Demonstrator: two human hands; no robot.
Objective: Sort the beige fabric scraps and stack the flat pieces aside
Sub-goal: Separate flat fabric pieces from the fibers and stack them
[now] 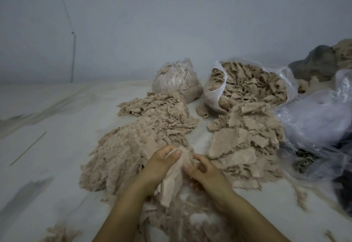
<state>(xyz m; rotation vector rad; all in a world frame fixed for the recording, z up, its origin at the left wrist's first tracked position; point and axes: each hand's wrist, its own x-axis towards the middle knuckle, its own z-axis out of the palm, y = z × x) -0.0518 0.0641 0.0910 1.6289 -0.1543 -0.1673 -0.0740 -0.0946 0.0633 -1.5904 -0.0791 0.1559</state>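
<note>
Both hands, left [161, 165] and right [204, 173], apparently pinch one beige scrap [172, 181].

Your bare textile-sorting workroom: scrap heaps [144, 142] near, stuffed plastic bags [247, 83] far right, plain wall [171, 22] behind.

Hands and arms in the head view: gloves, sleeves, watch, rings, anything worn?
Nothing worn that shows. The left hand and right hand are bare, no gloves, and no rings are visible. Both forearms are bare down to the bottom edge of the frame: no sleeves, watch, bracelet or straps in view. The picture is slightly blurred, so fine marks cannot be told.
</note>
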